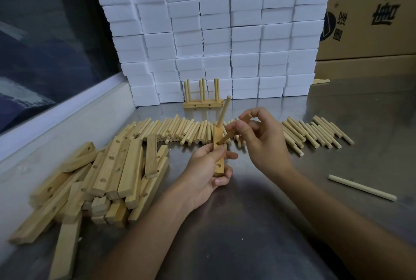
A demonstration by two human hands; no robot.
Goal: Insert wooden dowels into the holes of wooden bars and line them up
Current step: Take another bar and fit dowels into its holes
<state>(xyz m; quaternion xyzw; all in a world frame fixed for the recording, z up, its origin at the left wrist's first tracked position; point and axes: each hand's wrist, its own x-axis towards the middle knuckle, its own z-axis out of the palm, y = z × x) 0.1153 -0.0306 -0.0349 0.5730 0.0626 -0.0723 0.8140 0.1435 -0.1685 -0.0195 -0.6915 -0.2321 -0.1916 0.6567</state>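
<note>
My left hand (206, 172) grips a wooden bar (218, 156) held upright above the table. One dowel (223, 110) stands in the bar's top hole. My right hand (258, 137) pinches a second dowel (227, 137), its tip at the bar's middle hole. The bar's lowest hole shows open. A row of loose dowels (180, 131) lies behind my hands. A heap of drilled bars (108, 174) sits at the left. Two finished bars with dowels (202, 97) stand at the back.
A wall of stacked white boxes (213, 32) closes the back of the steel table (337, 104). Cardboard cartons (371, 20) stand at the right. One long thin stick (362, 187) lies alone at the right. A window ledge (56, 113) runs along the left.
</note>
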